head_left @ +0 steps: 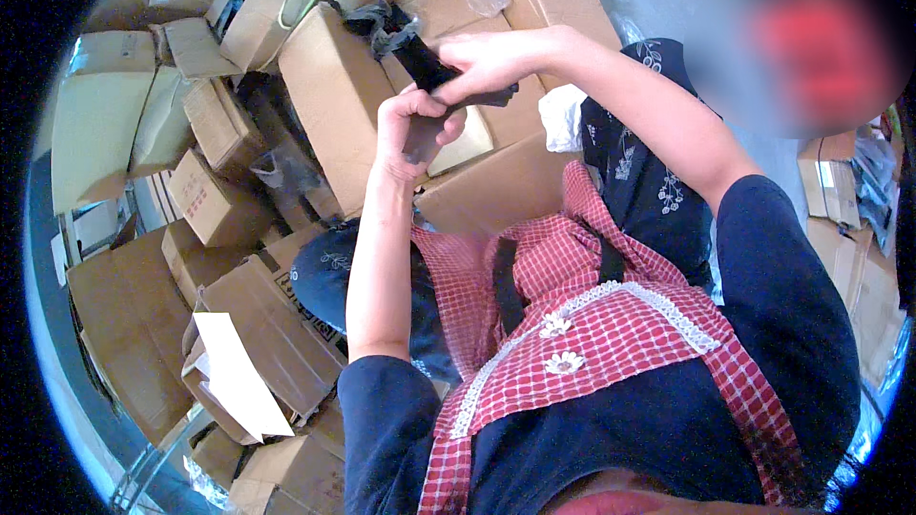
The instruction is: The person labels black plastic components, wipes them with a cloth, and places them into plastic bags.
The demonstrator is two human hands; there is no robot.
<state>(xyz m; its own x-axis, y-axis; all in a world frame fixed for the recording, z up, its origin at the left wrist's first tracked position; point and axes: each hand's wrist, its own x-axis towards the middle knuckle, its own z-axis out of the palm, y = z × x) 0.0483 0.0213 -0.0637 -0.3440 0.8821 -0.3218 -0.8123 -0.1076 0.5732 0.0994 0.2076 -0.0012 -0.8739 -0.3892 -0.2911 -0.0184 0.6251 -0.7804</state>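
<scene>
Red checked apron [611, 324] covers my chest; above it my left hand [412, 129] and right hand [487, 62] both pinch a dark strip [448, 86], held up over an open carton [382, 76].

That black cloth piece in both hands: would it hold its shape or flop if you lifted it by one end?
The black cloth piece probably flops: it bends and creases between the left hand and right hand. It seems light, pinched by fingertips. Unlikely to be fragile or roll.
</scene>
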